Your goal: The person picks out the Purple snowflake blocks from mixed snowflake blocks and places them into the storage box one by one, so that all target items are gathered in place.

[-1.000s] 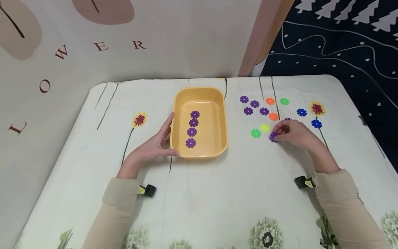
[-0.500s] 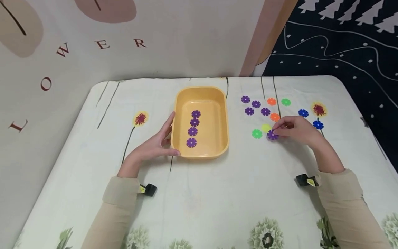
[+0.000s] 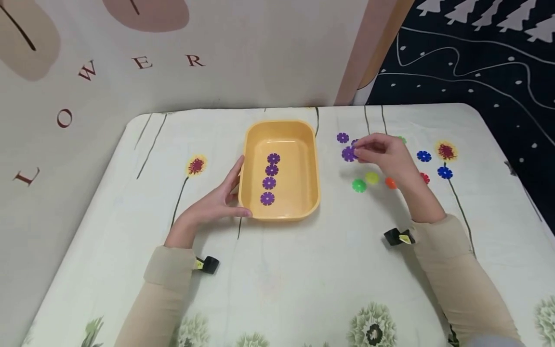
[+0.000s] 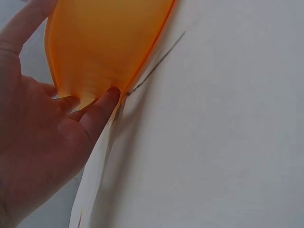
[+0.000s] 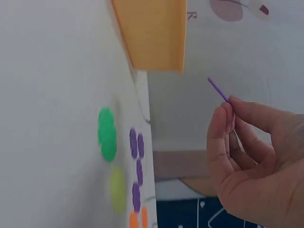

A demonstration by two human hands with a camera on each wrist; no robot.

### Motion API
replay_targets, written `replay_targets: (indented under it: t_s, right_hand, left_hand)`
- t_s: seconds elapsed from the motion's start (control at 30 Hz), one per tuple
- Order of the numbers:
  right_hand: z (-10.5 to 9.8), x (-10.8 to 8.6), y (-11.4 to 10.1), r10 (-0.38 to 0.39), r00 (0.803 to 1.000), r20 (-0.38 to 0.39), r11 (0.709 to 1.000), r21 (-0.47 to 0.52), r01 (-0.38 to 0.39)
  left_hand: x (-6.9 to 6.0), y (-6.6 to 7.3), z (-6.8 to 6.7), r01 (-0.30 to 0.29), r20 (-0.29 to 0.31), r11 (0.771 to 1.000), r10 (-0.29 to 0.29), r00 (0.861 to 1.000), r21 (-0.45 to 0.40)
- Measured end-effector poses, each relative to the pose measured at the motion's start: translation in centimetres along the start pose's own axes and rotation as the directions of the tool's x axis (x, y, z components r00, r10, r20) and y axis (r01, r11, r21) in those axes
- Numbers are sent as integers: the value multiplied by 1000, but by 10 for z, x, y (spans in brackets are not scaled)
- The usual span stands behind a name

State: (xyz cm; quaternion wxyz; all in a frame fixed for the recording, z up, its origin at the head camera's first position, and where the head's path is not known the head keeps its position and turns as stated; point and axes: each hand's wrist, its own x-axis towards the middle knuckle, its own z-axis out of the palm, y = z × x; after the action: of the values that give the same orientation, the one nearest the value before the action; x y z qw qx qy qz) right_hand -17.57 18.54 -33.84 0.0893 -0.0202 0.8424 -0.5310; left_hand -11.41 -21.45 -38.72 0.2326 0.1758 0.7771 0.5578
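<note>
A yellow tray holds several purple notched discs in a column along its left half. At its left side my left hand grips the wall, thumb at the near corner; in the left wrist view the hand bends its fingers against the orange-looking tray. My right hand pinches a purple disc between thumb and fingertips, above the loose discs right of the tray. The right wrist view shows that disc edge-on, clear of the table, in the hand.
Around and below the right hand lie a purple disc, a green disc, a yellow disc and an orange disc. Blue discs and a red disc are farther right. A wall stands behind the table.
My right hand has lifted the purple disc and moved left and away from me with it, uncovering an orange and a red disc. The left hand and tray stay in place.
</note>
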Motion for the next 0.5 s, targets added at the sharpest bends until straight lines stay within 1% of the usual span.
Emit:
replay_targets:
  t_s: [0.1, 0.2, 0.27, 0.4, 0.5]
  right_hand:
    - [18, 8, -10, -28, 1000, 10, 999, -19, 28]
    - [35, 18, -21, -38, 999, 37, 999, -35, 40]
    - [46, 25, -29, -44, 997, 56, 999, -26, 45]
    - [66, 38, -43, -68, 994, 80, 998, 22, 67]
    - [79, 43, -53, -83, 992, 96, 996, 36, 80]
  left_hand:
    - [-2, -1, 0, -1, -6, 1000, 1, 1000, 1]
    - [-4, -1, -1, 1, -6, 1000, -1, 1000, 1]
    - [-4, 0, -2, -1, -5, 1000, 1, 1000, -4]
    - [-3, 1, -2, -4, -1, 1000, 4, 1000, -8]
    - [-2, 2, 0, 10, -6, 1000, -10, 1000, -11]
